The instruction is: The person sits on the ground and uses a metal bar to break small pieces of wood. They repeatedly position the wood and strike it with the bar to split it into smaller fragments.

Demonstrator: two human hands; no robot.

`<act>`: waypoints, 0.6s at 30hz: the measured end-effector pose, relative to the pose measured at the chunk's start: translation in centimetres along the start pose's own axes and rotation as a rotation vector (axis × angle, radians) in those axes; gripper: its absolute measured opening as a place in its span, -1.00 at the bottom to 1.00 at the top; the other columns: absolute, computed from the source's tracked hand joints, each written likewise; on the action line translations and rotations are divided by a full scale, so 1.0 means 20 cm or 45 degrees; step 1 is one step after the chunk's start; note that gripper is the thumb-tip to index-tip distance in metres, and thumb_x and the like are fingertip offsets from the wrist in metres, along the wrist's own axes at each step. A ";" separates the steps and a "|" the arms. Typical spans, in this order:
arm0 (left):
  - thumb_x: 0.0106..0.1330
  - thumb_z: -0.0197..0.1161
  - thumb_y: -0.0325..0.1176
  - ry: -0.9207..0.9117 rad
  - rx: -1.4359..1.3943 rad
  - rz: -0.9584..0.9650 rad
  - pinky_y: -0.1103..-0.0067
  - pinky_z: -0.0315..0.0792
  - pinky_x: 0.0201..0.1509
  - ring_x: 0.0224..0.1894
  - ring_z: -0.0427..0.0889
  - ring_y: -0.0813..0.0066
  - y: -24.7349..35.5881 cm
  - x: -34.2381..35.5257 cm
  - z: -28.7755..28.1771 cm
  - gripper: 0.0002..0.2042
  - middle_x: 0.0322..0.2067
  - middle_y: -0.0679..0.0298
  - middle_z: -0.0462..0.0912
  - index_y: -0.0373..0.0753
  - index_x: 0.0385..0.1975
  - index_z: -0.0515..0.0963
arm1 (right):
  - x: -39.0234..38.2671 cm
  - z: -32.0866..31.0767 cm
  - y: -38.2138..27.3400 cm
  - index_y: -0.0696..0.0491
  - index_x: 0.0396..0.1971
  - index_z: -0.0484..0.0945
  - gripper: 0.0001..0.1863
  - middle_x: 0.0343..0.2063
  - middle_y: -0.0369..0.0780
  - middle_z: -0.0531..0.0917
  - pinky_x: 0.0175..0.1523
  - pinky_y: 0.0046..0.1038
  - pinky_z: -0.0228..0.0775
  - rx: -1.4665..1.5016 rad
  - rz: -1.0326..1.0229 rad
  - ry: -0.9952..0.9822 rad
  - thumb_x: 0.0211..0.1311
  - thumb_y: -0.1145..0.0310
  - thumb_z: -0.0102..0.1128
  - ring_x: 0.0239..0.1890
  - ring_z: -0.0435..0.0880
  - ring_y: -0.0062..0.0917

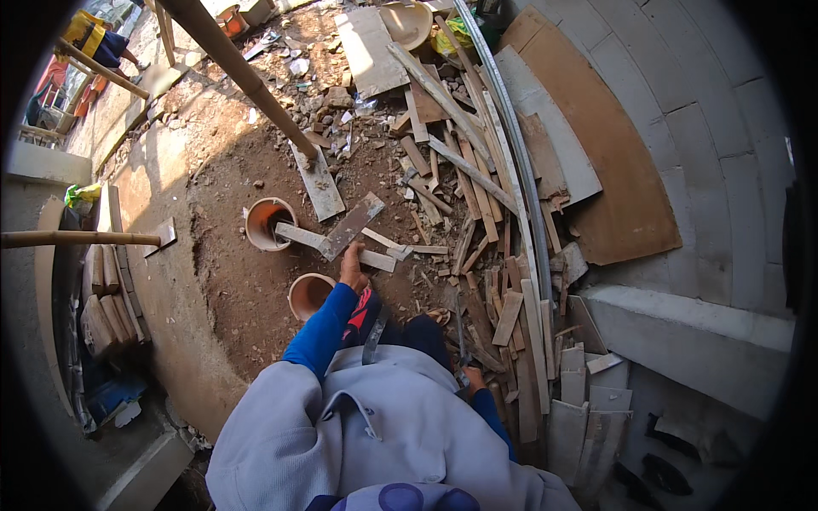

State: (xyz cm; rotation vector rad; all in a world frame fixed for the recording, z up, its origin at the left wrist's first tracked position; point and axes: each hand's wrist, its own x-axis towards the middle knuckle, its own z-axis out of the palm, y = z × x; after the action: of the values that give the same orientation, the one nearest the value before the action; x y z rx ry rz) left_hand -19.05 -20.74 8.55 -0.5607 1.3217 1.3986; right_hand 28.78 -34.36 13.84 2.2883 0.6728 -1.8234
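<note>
My left hand [352, 269] is closed on the near end of a short brown wooden board [356, 223], whose face is stained pale in places. Under that board, a lighter wooden strip [298, 236] lies crosswise, one end at the rim of an orange bucket [269, 223]. A second orange bucket [308, 295] stands just left of my left wrist. Low on the right side, my right hand [474, 380] is wrapped round the end of a long thin tool [462, 328] with a narrow grey blade-like part; its exact kind is too small to make out.
A long heap of scrap wood [477, 187] lies to the right, beside a curved metal channel [511, 128] and a large brown panel [596, 145]. Bamboo poles [247, 72] stand on small boards. A block wall [716, 170] bounds the right; another person [106, 43] is far left.
</note>
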 end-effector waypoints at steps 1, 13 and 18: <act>0.18 0.34 -0.12 0.042 0.078 -0.012 -0.10 0.54 0.08 -0.16 0.61 0.10 -0.02 0.00 0.04 -0.77 -0.27 0.22 0.56 -0.04 -0.28 0.52 | -0.07 0.00 -0.02 0.06 -0.51 0.53 -0.62 -0.61 -0.30 0.46 -0.42 -0.25 0.25 0.004 -0.015 0.040 0.40 0.09 0.28 -0.58 0.41 -0.50; 0.20 0.39 -0.06 -0.173 0.281 -0.038 0.06 0.63 0.02 -0.16 0.73 0.15 0.33 0.02 0.30 -0.64 -0.26 0.20 0.64 -0.17 -0.15 0.58 | -0.30 0.38 0.13 -0.03 -0.56 0.40 -0.61 -0.73 -0.38 0.36 -0.66 -0.38 0.04 0.306 -0.134 0.227 0.53 0.19 0.20 -0.75 0.28 -0.61; 0.24 0.45 -0.02 -0.233 0.433 0.153 0.26 0.70 -0.26 -0.33 0.74 0.29 0.56 0.17 0.65 -0.62 -0.33 0.24 0.65 -0.19 -0.15 0.61 | -0.36 0.48 0.10 0.01 -0.49 0.46 -0.68 -0.73 -0.37 0.36 -0.67 -0.37 0.08 0.210 -0.201 0.338 0.49 0.22 0.23 -0.77 0.29 -0.59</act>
State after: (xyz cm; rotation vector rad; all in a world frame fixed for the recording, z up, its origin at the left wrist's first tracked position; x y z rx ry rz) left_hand -25.94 -5.38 13.54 -0.1243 1.4218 1.2508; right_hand 20.00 -41.61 17.92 2.6892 0.7881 -1.7121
